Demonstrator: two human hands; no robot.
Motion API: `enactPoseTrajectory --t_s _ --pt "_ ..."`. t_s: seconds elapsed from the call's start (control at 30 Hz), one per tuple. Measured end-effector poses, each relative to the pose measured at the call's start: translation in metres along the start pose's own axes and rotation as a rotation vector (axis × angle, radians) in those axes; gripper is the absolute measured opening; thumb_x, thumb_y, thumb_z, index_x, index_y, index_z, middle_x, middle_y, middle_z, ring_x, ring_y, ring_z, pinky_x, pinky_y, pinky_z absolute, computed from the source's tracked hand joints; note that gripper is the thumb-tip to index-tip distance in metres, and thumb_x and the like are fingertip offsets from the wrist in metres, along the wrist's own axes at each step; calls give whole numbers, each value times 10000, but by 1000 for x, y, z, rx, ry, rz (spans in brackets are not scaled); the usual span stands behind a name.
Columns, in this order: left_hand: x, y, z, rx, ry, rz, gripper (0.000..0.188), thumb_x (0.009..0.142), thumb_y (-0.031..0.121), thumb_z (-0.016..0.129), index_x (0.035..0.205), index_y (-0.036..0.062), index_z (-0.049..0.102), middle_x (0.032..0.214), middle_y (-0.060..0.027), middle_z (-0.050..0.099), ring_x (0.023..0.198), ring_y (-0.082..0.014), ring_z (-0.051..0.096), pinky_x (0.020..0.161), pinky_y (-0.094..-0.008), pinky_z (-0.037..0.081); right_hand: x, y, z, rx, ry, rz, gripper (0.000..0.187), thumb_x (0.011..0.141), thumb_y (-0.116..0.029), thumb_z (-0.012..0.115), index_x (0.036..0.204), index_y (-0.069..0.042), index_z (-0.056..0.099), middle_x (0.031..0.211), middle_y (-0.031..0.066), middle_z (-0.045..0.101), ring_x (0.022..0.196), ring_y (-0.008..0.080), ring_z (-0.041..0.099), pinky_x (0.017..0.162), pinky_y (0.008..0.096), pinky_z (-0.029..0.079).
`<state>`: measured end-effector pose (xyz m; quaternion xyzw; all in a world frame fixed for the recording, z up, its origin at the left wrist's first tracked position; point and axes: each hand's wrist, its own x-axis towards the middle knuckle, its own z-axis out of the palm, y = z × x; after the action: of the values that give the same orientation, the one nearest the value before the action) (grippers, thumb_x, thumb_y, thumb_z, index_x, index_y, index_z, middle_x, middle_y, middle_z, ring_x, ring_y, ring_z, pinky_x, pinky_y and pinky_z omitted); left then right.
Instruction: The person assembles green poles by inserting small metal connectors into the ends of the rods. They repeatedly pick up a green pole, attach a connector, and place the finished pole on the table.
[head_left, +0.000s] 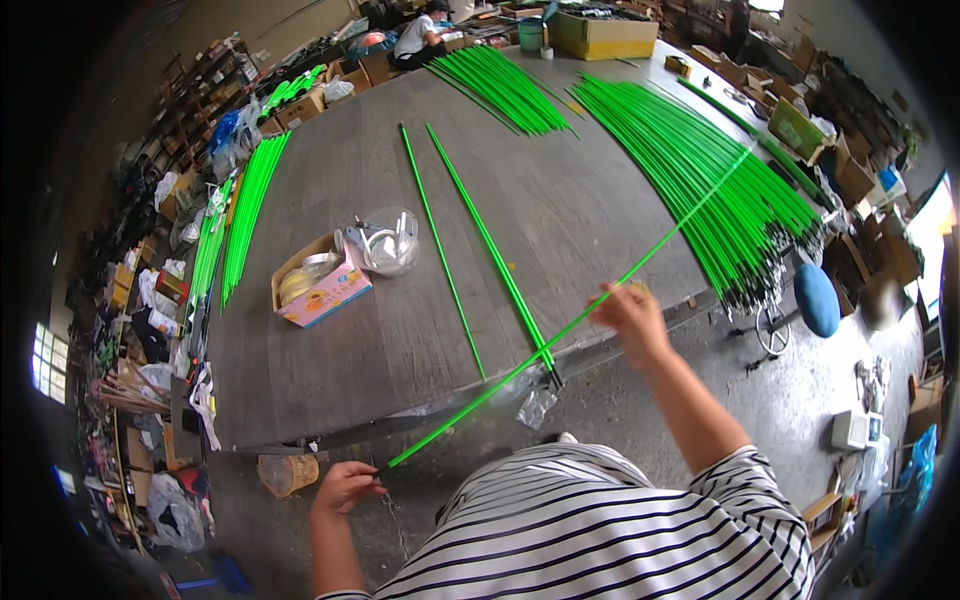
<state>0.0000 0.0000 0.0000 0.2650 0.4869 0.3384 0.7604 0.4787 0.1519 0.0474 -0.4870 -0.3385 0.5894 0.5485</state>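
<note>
A long thin green rod (467, 408) slants across in front of me, from the lower left up to the right. My left hand (350, 485) is closed on its black lower end, just off the table's near edge. Farther along, my right hand (632, 318) has its fingers closed about the rod, slightly blurred. The rod's far end passes over the big pile of green rods (690, 170) at the right. Beneath the held rod lie a thicker green rod or close pair of rods (490, 247) and a single thin rod (440, 243), lengthwise on the table.
The grey table (330, 380) carries an open pink box (335, 298) with tape rolls, beside a clear plastic tub (388, 242). More green rods (505, 90) lie at the back and others (255, 215) at the left. A blue stool (817, 300) stands right; a person (418, 40) sits beyond the table.
</note>
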Motion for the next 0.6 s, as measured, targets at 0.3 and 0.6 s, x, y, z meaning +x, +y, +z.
enactPoseTrajectory --t_s 0.3,0.6 --pt "57 17 136 361 -214 51 195 757 14 534 932 -69 547 763 -124 611 725 -202 612 697 -282 484 -39 32 107 -145 -415 83 340 829 -199 548 1051 54 496 840 93 601 764 136 581 661 249 476" --pt "91 -11 173 -96 -70 126 179 786 31 508 924 -84 521 837 -138 581 742 -247 594 723 -372 498 -40 63 105 -182 -464 159 218 835 -140 508 879 64 571 838 95 610 759 149 587 705 266 478"
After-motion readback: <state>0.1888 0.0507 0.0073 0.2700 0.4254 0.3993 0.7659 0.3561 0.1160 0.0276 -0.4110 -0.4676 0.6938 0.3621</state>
